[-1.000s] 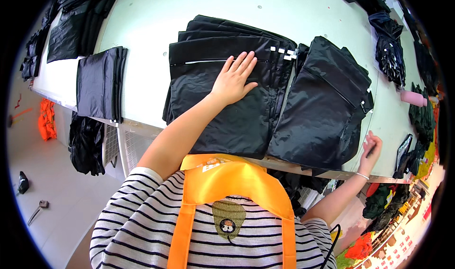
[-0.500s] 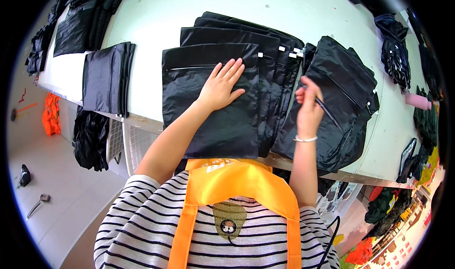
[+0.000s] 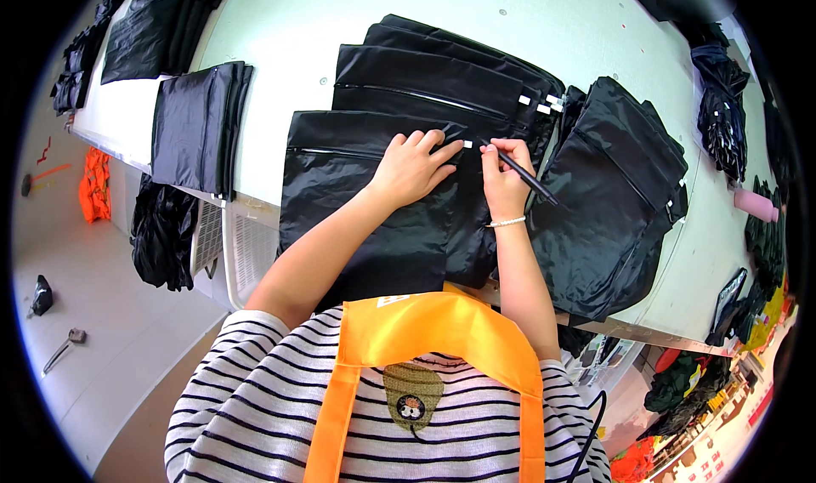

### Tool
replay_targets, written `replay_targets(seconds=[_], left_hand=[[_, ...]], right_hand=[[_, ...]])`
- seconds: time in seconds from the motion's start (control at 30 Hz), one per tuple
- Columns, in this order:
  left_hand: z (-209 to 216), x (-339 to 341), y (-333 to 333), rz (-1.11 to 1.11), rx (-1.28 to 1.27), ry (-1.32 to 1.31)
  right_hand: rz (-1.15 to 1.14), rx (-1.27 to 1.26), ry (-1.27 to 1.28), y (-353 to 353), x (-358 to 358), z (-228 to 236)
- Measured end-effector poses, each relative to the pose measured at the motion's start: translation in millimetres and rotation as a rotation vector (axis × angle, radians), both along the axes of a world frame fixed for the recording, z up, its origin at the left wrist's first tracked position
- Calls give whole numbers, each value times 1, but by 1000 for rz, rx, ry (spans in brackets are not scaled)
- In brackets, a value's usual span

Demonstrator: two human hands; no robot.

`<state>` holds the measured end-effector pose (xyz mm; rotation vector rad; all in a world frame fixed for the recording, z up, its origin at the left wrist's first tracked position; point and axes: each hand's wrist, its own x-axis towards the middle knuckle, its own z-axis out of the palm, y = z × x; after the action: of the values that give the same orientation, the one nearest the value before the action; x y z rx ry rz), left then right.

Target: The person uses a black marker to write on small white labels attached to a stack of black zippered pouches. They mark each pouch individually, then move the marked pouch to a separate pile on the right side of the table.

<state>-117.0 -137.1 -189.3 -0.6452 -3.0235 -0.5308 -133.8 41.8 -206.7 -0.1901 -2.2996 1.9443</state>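
Observation:
A flat black fabric piece (image 3: 357, 219) with a zip-like line across its upper part lies in front of me, on top of a fanned stack of similar black pieces (image 3: 433, 79). My left hand (image 3: 412, 170) rests on this front piece, fingers apart, index fingertip close to a small white tag (image 3: 467, 144) at its edge. In my right hand (image 3: 507, 181) is a black pen (image 3: 534, 182), slanting back over the hand. Its writing end is near the tag; whether it touches cannot be made out. White tags (image 3: 544, 107) show on the pieces behind.
Another pile of black pieces (image 3: 612, 202) lies fanned to the right. Folded black stacks (image 3: 197, 130) sit at left on the white table (image 3: 285, 36). Black bundles (image 3: 722, 100) and a pink cylinder (image 3: 755, 205) are at far right. White crates (image 3: 253, 253) stand below the table's edge.
My right hand has moved left with the pen, from over the right pile to the white tag. The front piece has slid toward me, and my left hand has shifted nearer its tag.

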Motion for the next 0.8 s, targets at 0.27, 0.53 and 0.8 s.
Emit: replay_targets(seconds=[0.27, 0.53, 0.8], left_hand=[[-10, -3, 3, 25, 24, 145], [-13, -4, 4, 33, 26, 163], [-11, -2, 4, 41, 19, 118]], right_hand=[[17, 258, 148, -7, 4, -9], [-1, 313, 227, -9, 1, -13], [41, 363, 218, -6, 2, -14]])
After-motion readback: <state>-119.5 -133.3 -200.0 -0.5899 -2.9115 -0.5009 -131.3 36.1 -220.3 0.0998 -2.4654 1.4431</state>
